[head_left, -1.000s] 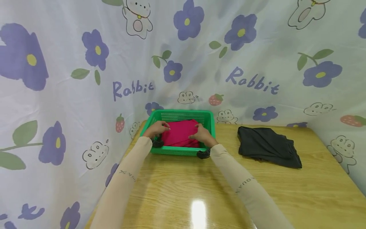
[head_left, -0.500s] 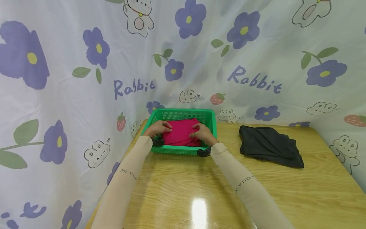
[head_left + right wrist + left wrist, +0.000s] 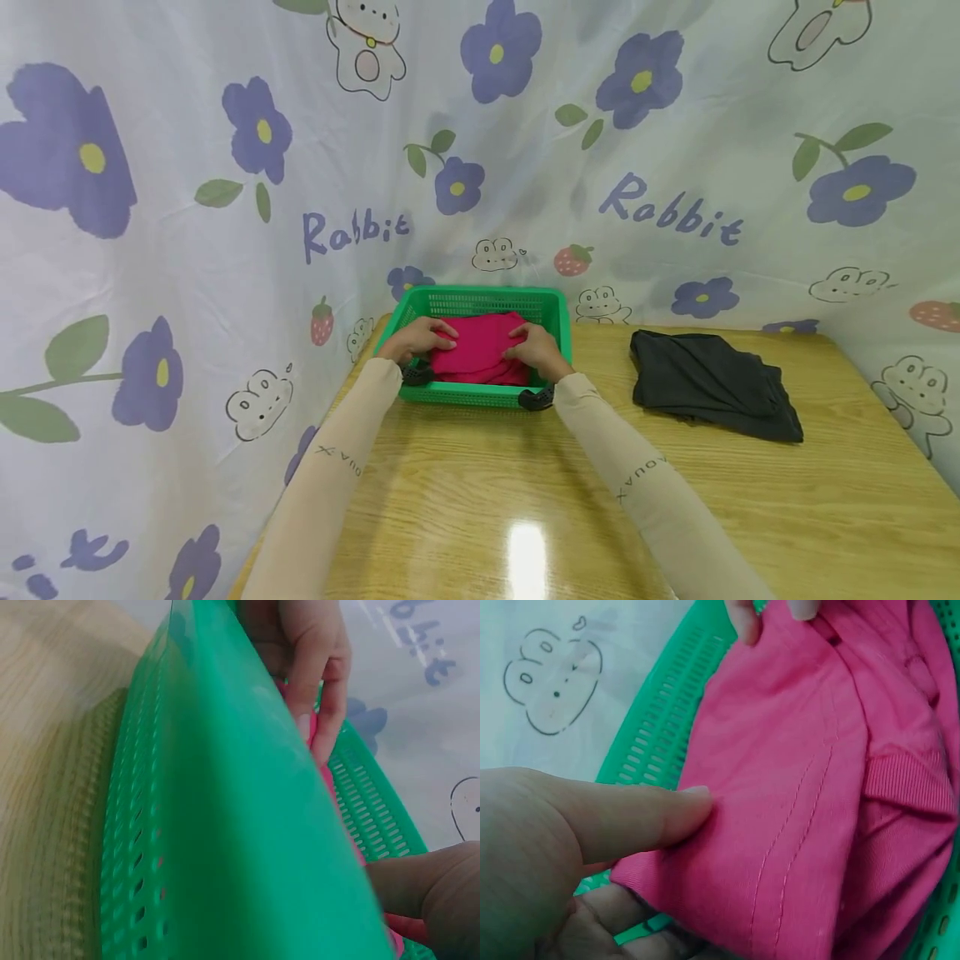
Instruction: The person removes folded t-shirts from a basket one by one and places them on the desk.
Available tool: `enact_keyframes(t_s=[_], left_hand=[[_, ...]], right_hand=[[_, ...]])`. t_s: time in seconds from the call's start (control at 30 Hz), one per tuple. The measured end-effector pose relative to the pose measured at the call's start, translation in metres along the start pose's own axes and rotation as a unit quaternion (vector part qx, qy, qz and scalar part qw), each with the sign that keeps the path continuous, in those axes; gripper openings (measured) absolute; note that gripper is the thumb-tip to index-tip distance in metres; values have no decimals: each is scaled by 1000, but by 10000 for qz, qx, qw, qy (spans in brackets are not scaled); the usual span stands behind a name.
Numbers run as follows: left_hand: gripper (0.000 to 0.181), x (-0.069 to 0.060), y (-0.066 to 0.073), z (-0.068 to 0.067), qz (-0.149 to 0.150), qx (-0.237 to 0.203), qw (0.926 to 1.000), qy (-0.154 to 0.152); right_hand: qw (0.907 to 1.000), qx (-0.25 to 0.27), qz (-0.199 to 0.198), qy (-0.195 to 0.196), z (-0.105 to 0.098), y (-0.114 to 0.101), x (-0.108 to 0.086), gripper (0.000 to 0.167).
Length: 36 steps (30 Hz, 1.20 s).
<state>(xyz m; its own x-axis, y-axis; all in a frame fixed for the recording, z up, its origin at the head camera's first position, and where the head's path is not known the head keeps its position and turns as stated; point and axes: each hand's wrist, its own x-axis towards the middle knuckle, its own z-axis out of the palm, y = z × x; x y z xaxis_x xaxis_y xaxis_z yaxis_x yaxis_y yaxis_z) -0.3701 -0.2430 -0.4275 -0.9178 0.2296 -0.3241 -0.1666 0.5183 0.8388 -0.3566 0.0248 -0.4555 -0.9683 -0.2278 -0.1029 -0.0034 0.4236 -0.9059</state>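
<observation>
Folded pink-red cloth point(image 3: 480, 346) lies inside the green basket point(image 3: 465, 392). At its left edge, the left hand point(image 3: 415, 337) pinches the fabric; in the left wrist view this hand point(image 3: 592, 832) has its thumb on top of the cloth point(image 3: 780, 795) and its fingers curled beneath the edge. The right hand point(image 3: 537, 352) is at the cloth's right side, thumb and fingers bent onto it. In the right wrist view the basket's wall point(image 3: 247, 795) covers most of the cloth, and the right hand point(image 3: 427, 892) shows only partly.
A folded dark cloth point(image 3: 712, 385) lies on the wooden table point(image 3: 450, 500), right of the basket. Behind and to the left hangs a white curtain point(image 3: 525, 192) with flowers and rabbits. Black straps or devices point(image 3: 536, 400) sit at the wrists, close to the basket's front rim.
The camera view has shifted slightly. Both hands stay at the cloth's sides in the basket, and the cloth's lower front folds look slightly altered.
</observation>
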Motion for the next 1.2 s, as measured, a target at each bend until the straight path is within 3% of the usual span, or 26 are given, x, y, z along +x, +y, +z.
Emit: enact_keyframes(t_s=[0.17, 0.3, 0.6, 0.87, 1.0, 1.2], left_hand=[[33, -1, 2, 1, -30, -17, 10000, 1], [34, -4, 4, 3, -10, 119, 9999, -42], [32, -3, 1, 0, 210, 86, 9994, 247], [35, -10, 4, -6, 485, 109, 9974, 521], [32, -13, 7, -7, 425, 204, 9971, 594], [33, -17, 7, -1, 95, 719, 9970, 284]], right_hand=[[9990, 320, -77, -297, 1, 1, 2, 48], [9981, 269, -148, -525, 2, 1, 2, 49], [9991, -92, -417, -39, -1, 0, 2, 38], [9965, 41, -829, 128, -5, -5, -1, 38], [9950, 166, -945, 266, -5, -5, 0, 37], [9969, 5, -777, 112, -2, -3, -2, 37]])
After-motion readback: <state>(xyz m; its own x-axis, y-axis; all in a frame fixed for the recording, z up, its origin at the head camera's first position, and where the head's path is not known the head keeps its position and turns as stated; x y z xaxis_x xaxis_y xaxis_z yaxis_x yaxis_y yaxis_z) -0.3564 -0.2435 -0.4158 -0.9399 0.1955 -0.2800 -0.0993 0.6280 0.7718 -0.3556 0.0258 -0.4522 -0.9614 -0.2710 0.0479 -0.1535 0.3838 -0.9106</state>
